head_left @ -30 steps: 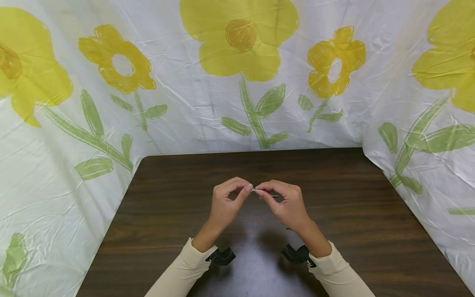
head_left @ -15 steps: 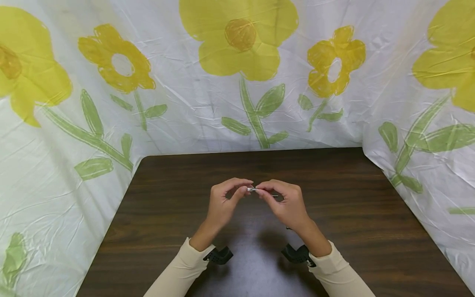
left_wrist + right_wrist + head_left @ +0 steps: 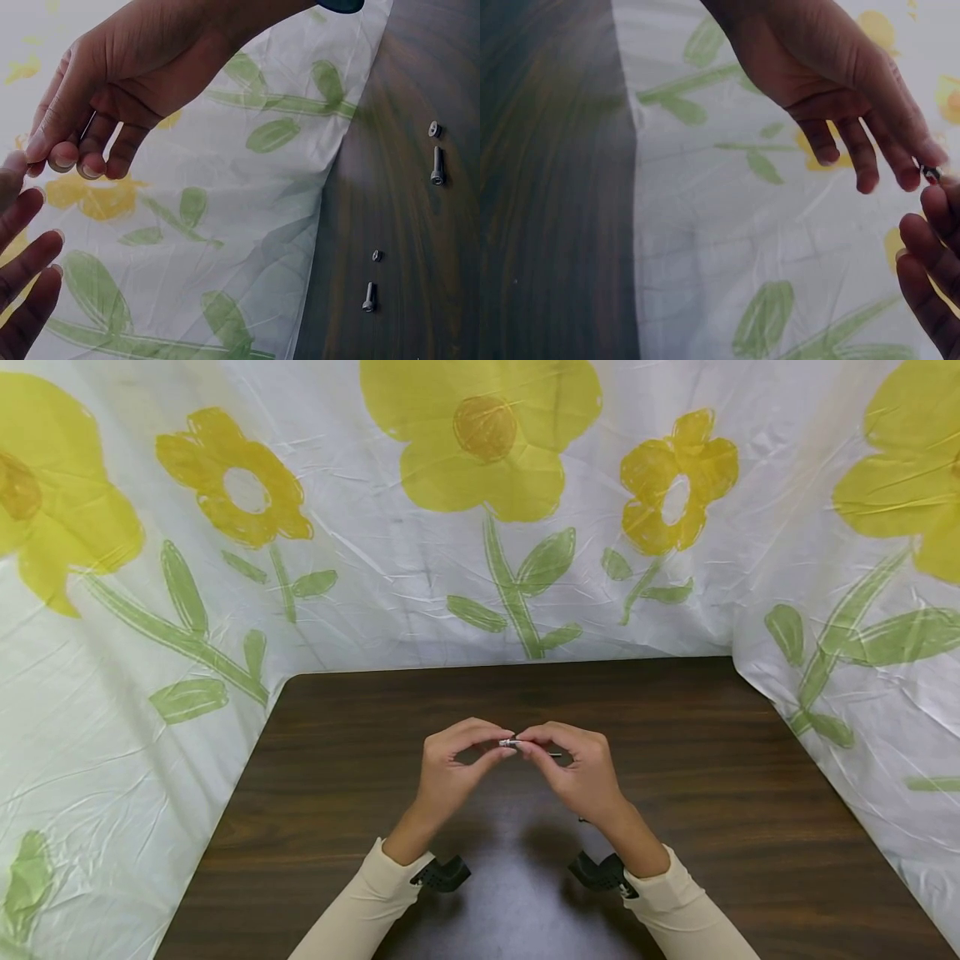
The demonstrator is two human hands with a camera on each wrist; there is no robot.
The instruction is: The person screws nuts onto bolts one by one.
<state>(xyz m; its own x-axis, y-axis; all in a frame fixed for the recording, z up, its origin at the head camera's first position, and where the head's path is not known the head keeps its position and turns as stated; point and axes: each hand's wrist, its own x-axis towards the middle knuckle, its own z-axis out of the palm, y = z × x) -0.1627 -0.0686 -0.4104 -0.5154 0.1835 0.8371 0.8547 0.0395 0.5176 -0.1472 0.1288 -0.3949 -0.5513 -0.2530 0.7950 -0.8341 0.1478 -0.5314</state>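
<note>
In the head view a small silver bolt (image 3: 508, 743) is held level between both hands above the table. My left hand (image 3: 453, 760) pinches it between thumb and index fingertips, its head showing at the left. My right hand (image 3: 577, 768) pinches its other end, which the fingertips hide; I cannot tell whether a nut is there. In the right wrist view a bit of dark, shiny metal (image 3: 931, 174) shows between the touching fingertips.
On the dark wooden table (image 3: 337, 760) lie a larger bolt (image 3: 437, 166) with a nut (image 3: 435, 129) beside it, and a smaller bolt (image 3: 368, 297) with its own nut (image 3: 377, 256). A flowered white curtain (image 3: 375, 602) borders the table.
My left fingers slid back off the bolt, baring its head, then moved forward again over it, slightly further right. The right hand has kept its pinch and place.
</note>
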